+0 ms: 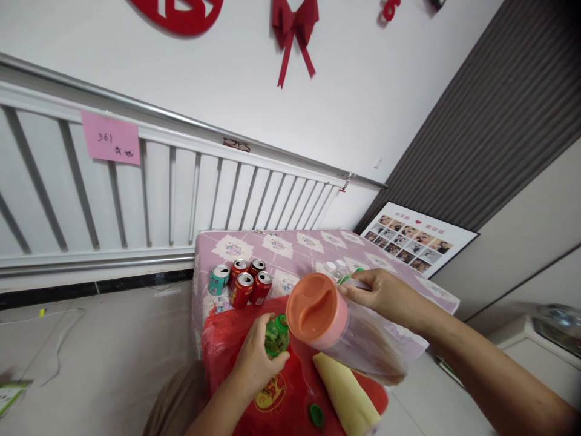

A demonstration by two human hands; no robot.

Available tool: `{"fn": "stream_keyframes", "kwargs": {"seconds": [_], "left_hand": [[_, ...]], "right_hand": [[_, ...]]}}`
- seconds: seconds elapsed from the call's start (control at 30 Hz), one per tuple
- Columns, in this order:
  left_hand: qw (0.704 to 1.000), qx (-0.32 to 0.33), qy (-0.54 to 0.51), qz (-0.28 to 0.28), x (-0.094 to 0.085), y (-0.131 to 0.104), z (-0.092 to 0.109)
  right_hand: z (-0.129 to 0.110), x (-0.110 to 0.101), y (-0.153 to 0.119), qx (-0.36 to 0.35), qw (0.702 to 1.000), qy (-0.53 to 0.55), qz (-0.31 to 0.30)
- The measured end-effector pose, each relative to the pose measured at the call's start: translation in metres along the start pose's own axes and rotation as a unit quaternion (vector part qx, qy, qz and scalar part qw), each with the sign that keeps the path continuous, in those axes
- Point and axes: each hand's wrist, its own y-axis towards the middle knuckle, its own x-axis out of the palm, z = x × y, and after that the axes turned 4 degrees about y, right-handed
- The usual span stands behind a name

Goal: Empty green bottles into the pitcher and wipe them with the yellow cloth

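At the left end of the flowered tablecloth (272,242) stands a teal can (218,280), with a cluster of opened drink cans just beside it, the front one a red can (241,292). In front of them, over a red plastic sheet or bag (222,332), the left hand (254,357) is curled round a small green bottle (276,339), whose mouth looks uncapped. Right next to that mouth is the coral lid (313,309) of a clear plastic pitcher (376,342), tipped over with its lid to the left and some brownish liquid near its base; whether lid and bottle touch, I cannot tell. Below, a green screw cap (316,415) lies on the red plastic, beside a pale yellow roll (347,393). Farther right, the right hand (374,293) is closed on what looks like the pitcher's handle.

The step in hand seems to be lining up pitcher and bottle, probably for pouring; no stream shows. The next move would call for the bottle held steady, the lid's opening matched to its narrow mouth, and only a slow change of tilt.
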Motion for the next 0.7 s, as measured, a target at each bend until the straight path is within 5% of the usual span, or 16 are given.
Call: {"fn": "stream_keyframes", "kwargs": {"seconds": [0.7], "left_hand": [[1.0,-0.006,-0.004,0.0,-0.0001,-0.0004,-0.0012]], "right_hand": [[0.002,-0.0002,0.0011,-0.006,0.999,0.007,-0.031]]}}
